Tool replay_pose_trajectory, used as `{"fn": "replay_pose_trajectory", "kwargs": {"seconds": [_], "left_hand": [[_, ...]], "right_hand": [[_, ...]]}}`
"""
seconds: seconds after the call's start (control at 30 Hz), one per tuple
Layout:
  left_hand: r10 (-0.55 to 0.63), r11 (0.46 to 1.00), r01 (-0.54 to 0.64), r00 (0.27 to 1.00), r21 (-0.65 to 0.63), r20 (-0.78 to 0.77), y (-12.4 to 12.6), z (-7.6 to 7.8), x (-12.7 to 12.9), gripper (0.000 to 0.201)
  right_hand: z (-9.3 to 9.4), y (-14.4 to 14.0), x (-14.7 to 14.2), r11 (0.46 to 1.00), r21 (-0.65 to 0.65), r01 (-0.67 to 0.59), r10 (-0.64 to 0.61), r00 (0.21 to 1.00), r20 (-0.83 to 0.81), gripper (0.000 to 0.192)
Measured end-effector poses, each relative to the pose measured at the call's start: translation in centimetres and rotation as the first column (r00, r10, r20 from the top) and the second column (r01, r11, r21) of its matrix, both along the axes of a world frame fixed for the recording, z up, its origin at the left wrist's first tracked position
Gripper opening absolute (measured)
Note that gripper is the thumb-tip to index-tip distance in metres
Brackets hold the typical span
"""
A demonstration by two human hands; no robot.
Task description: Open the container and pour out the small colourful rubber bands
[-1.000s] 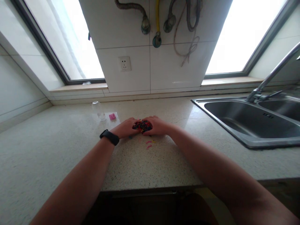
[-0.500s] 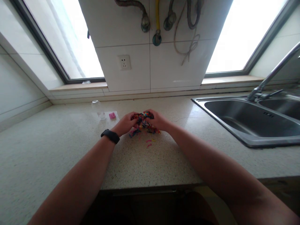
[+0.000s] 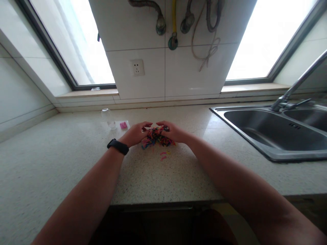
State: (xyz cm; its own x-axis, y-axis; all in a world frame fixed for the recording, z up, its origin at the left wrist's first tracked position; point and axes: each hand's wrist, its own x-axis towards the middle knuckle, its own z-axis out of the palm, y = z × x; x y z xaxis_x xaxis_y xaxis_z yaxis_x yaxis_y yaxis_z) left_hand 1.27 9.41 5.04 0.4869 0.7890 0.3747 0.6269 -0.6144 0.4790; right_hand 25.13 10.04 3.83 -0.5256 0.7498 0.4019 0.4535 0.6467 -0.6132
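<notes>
A heap of small multicoloured pieces (image 3: 156,136) lies on the speckled countertop (image 3: 63,163), partly hidden by my fingers. My left hand (image 3: 135,133), with a black band on its wrist, cups the heap from the left. From the right, my right hand (image 3: 172,132) closes on the same heap. Both hands have fingers curled into the pieces. A few loose pink and yellow pieces (image 3: 162,156) lie just in front of the heap.
A clear upturned glass (image 3: 108,118) and a small pink object (image 3: 123,125) on a white sheet sit left of the hands. A steel sink (image 3: 276,134) with a tap (image 3: 293,90) fills the right. Tiled wall, a socket (image 3: 137,67) and hoses (image 3: 176,23) stand behind.
The tight clump pressed between my hands has loosened and spread over the counter. My hands rose slightly, then settled back around the heap, fingers more apart.
</notes>
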Motion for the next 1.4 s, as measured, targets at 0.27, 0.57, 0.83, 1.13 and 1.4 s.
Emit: {"fn": "replay_pose_trajectory", "kwargs": {"seconds": [0.27, 0.57, 0.83, 1.13, 1.4], "left_hand": [[0.051, 0.999, -0.053, 0.944, 0.002, -0.325, 0.0, 0.6, -2.7, 0.084], [-0.053, 0.972, -0.095, 0.799, -0.213, -0.598, 0.8, -2.6, -3.1, 0.144], [-0.007, 0.990, -0.076, 0.820, -0.121, -0.572, 0.5, -3.2, -1.5, 0.138], [-0.213, 0.969, 0.153, 0.913, -0.192, -0.347, 0.5, -3.0, 0.5, 0.139], [-0.182, 0.973, 0.151, 0.967, -0.172, -0.181, 0.1, -2.2, 0.0, 0.137]], "right_hand": [[0.9, -0.7, 2.0, 0.998, -0.004, -0.059, 0.058, 0.982, 0.181, 0.079], [0.0, -0.3, 4.6, 0.995, -0.076, 0.061, -0.003, 0.797, 0.603, 0.145], [-1.2, 0.0, 3.7, 0.997, -0.024, 0.078, -0.047, 0.790, 0.611, 0.144], [-1.2, -0.8, 1.3, 0.994, 0.042, -0.100, 0.076, 0.921, 0.382, 0.128], [-0.5, -1.2, 0.9, 0.999, -0.006, -0.047, 0.047, 0.967, 0.252, 0.125]]}}
